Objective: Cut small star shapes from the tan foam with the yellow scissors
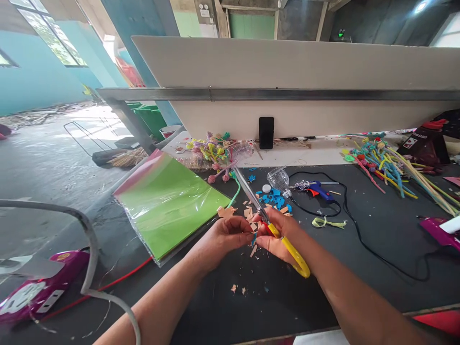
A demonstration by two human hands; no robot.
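Note:
Close together over the black tabletop, both hands have their fingers closed. My left hand (226, 234) pinches a small blue piece (254, 238), perhaps paper or foam. On its other side, the fingertips of my right hand (283, 235) touch the same piece. Scissors (293, 256) with yellow handles rest in my right hand, their metal blades pointing away to the upper left. Peach-coloured scraps (250, 214) lie under and beyond the fingers, partly hidden. Just past them is a heap of blue scraps (276, 197). A larger peach cutout (226, 212) sits beside my left hand.
Left of the hands lies a plastic-wrapped pack of green sheets (172, 206). A clear bottle (278, 179), a blue glue gun (321, 190) and its black cable are at right. Fuzzy stems (386, 163), a fuzzy bouquet (212, 151) and a phone (266, 133) stand farther back.

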